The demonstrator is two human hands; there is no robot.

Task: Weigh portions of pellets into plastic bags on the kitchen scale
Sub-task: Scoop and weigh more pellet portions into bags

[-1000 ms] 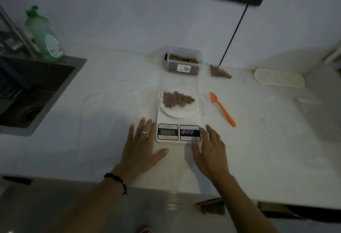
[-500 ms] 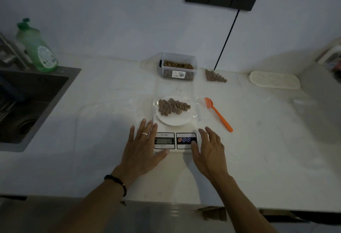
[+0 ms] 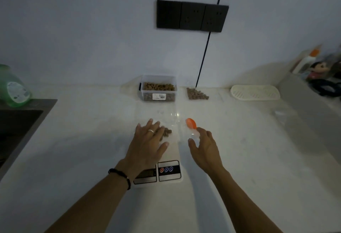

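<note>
A white kitchen scale (image 3: 170, 170) lies on the counter in front of me. On its platform is a clear plastic bag (image 3: 166, 118) holding brown pellets (image 3: 167, 132). My left hand (image 3: 149, 144) lies flat over the bag and pellets, fingers straight, a ring on one finger. My right hand (image 3: 204, 146) hovers at the bag's right edge with relaxed, spread fingers, just below the orange spoon (image 3: 191, 123), whose handle it hides. Further back stand a clear tub of pellets (image 3: 158, 90) and a filled bag of pellets (image 3: 197, 94).
A dark sink (image 3: 20, 122) and a green soap bottle (image 3: 13, 88) sit at the left. A white perforated lid (image 3: 255, 92) lies at the back right. Bottles and a figurine (image 3: 317, 70) crowd the right ledge. A black cable (image 3: 204, 48) hangs from the wall sockets (image 3: 191, 16).
Both hands moved forward from the scale's front edge. The left hand now covers the bag of pellets, the right hand reaches the bag's right side near the spoon. The view tilted up.
</note>
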